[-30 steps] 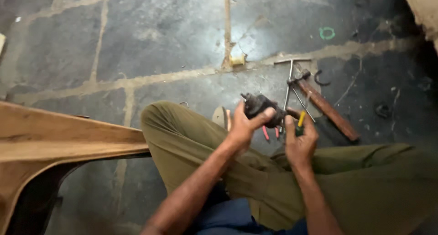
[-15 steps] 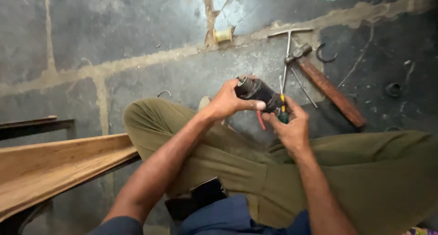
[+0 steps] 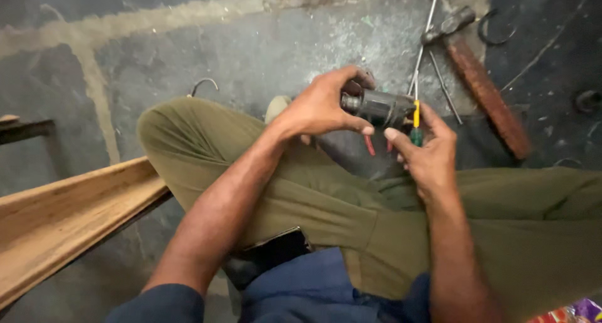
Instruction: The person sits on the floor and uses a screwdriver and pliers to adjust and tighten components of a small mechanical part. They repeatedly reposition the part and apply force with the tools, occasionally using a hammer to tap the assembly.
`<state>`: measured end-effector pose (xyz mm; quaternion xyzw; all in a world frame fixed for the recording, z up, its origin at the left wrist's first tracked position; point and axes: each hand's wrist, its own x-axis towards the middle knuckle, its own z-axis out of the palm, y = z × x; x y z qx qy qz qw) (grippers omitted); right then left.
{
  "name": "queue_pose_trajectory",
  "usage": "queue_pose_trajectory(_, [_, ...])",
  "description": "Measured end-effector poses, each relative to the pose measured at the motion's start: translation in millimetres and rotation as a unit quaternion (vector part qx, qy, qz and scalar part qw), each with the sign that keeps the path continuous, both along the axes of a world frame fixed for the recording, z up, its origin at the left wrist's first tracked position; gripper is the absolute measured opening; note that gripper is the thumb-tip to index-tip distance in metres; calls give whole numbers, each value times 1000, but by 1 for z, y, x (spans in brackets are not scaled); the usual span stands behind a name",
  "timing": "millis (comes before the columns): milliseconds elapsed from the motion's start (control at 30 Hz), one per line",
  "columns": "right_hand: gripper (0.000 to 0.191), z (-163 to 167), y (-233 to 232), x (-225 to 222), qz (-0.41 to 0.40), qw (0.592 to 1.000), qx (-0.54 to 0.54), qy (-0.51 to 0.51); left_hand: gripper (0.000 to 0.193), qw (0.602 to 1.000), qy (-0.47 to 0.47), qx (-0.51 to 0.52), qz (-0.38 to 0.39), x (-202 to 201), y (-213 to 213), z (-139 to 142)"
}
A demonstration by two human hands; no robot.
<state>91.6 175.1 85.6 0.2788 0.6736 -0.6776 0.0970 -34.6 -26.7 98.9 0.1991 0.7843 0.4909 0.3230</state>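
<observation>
My left hand [image 3: 323, 105] grips a dark grey cylindrical metal part [image 3: 378, 107] from above, held over my knee. My right hand [image 3: 427, 151] holds a screwdriver with a yellow and green handle [image 3: 416, 123] pressed against the right end of that part. Red-handled pliers [image 3: 371, 146] show just below the part, between my hands; which hand holds them I cannot tell. I sit with legs in olive trousers [image 3: 301, 191] crossed on a stone floor.
A hammer with a rusty brown handle [image 3: 483, 81] and a thin metal T-shaped rod [image 3: 424, 44] lie on the floor beyond my hands. A wooden plank [image 3: 63, 216] reaches in from the left. A dark phone [image 3: 269, 254] sits in my pocket. Small rings [image 3: 495, 28] lie far right.
The view has dropped and closed in on my hands. My right hand has brought the screwdriver against the end of the metal part, which my left hand keeps holding.
</observation>
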Motion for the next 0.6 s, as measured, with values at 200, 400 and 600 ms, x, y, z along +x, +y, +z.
queue_pose_trajectory(200, [46,-10,0,3,1,999,42,-30,65,998,36,-54,2,12,9,-15])
queue_pose_trajectory(400, [46,-26,9,6,-68,997,37,24,73,986,92,-136,9,23,19,-15])
queue_pose_trajectory(600, [53,-30,10,9,-77,995,8,69,71,957,250,-138,-48,36,24,-20])
